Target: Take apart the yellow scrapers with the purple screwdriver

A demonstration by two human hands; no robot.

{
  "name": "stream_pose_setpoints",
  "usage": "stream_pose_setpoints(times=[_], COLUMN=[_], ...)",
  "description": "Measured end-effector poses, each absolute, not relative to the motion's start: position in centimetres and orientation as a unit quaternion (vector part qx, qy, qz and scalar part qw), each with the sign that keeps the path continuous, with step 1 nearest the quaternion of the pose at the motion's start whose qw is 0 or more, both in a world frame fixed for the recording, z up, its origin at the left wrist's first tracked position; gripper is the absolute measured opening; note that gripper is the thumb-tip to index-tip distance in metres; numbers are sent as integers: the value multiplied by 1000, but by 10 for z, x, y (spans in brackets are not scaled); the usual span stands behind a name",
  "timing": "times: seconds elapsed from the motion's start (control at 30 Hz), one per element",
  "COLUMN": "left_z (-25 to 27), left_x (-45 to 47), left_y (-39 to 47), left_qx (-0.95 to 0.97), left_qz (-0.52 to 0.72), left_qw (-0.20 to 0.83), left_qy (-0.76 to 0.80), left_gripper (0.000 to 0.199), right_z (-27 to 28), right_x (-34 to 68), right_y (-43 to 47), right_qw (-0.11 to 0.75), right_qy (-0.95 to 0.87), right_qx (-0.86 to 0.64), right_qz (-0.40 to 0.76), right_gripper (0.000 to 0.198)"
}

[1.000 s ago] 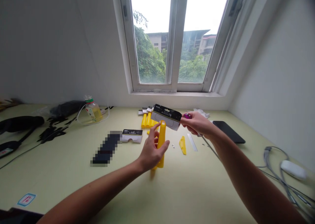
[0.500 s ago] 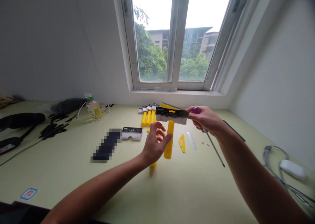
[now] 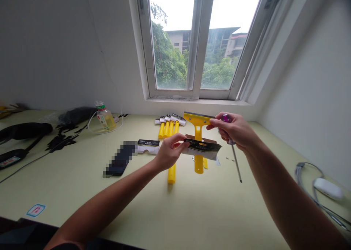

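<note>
My right hand (image 3: pixel 233 128) grips a yellow scraper (image 3: pixel 199 122) by the right end of its wide head, and the same fingers hold a screwdriver (image 3: pixel 235 158) with a purple-topped handle, its shaft pointing down. The scraper hangs head up, a blade along its top edge and two screws in the head. My left hand (image 3: pixel 171 152) pinches the left end of a black-and-white cardboard sleeve (image 3: pixel 204 147), which sits around the scraper's handle below the head. Behind my left hand another yellow handle (image 3: pixel 171 175) lies on the table, its upper part hidden.
Several yellow scrapers (image 3: pixel 166 129) with card sleeves lie near the window wall. A flat card sleeve (image 3: pixel 148 146) rests left, beside a dark pixelated object (image 3: pixel 120 160). A bottle (image 3: pixel 105 118), headphones (image 3: pixel 22 138), and cables with a white mouse-like object (image 3: pixel 327 188) flank the table.
The cardboard sleeve has moved down from the scraper's head onto its handle, baring the head. My left hand, apart from the sleeve before, has closed on its left end.
</note>
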State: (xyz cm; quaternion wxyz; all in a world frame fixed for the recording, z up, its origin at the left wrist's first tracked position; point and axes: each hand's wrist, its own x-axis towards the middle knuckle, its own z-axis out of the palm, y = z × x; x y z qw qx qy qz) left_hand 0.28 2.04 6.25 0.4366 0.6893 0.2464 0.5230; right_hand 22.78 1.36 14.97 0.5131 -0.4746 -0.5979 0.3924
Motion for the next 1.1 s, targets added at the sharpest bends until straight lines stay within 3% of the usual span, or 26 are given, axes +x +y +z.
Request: stream_pose_setpoints(times=[0.27,0.37,0.63,0.87,1.1], left_z=[66,66,77,71,46], left_x=[3,2,-19,-123,-173], left_y=[3,-1,-29,-11,52], left_qx=[842,870,906,724,667], left_qz=[462,430,322,369,341], left_qw=[205,177,217,400,361], left_qy=[189,163,167,423,555], left_gripper=[9,11,14,26,54], right_z=[166,174,193,199,196], right_x=[229,229,242,266,260], right_y=[-5,-14,-32,-39,-35], right_qw=[557,589,708,748,726], right_qy=[-601,-582,-536,-543,-541], right_qx=[-455,-455,-407,-365,-399], right_qz=[350,328,216,114,146], right_gripper=[31,30,21,17,19])
